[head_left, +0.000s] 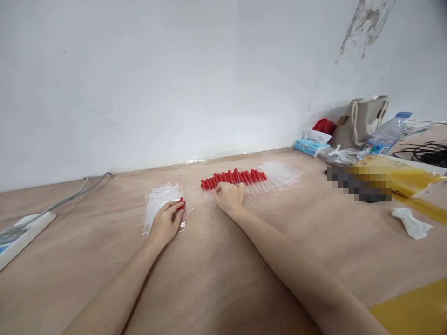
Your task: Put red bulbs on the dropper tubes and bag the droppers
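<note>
A row of droppers (pixel 235 176) with red rubber bulbs and thin clear tubes lies on the table in front of me. My right hand (pixel 228 197) reaches into the row near its left end, its fingers closed around a dropper there; the fingertips are partly hidden. To the left, my left hand (pixel 167 222) rests on a pile of clear plastic bags (pixel 153 207). Between its thumb and fingers is a red-bulbed dropper (pixel 181 205), mostly covered by the hand. More clear bags (pixel 282 173) lie in a stack beyond the row's right end.
At the left is a white power strip (pixel 31 237) with a grey cable (pixel 73 196). On the right stand a tissue pack (pixel 310 145), a canvas bag (pixel 352 123), a plastic bottle (pixel 391 132) and a yellow package (pixel 405 174). A crumpled tissue (pixel 412 223) lies nearer. A white wall (pixel 157 83) borders the table.
</note>
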`<state>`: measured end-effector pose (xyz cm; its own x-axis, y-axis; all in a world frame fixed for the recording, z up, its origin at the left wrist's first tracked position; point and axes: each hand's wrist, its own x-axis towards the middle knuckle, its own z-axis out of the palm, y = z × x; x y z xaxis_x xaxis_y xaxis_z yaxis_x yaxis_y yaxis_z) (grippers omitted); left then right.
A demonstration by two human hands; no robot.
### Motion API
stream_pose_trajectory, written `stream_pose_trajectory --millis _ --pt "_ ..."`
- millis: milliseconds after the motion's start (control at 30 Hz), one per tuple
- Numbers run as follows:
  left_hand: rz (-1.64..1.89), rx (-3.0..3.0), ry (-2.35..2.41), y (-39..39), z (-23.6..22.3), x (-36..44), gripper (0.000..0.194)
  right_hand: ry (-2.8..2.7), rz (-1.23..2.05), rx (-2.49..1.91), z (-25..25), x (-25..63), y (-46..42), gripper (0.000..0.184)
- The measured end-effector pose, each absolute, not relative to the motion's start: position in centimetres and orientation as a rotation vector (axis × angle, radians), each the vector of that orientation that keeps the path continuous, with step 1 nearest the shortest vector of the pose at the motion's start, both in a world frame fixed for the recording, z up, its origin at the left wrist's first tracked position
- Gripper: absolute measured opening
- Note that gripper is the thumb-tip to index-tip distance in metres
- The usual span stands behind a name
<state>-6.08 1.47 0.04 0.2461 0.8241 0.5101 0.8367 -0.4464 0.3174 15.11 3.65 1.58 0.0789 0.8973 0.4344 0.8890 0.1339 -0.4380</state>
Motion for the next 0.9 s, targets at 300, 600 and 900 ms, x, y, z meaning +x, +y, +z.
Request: stream_pose_trajectory --millis 300,600,900 --pt "-1.070 -2.411 -1.616 1.5 -0.1 -6.4 0.029 -1.965 0.059 -1.777 2.5 8.9 4.0 0.022" --pt "-1.298 -2.417 -1.677 1.2 0.0 -6.4 0.023 -2.012 0.106 -1.904 3.1 7.0 4.5 0.021" --pt "-1.203 -2.352 -1.538 1.4 -0.1 -6.6 0.017 -1.859 -0.101 -1.561 0.6 15.6 -0.5 0.017"
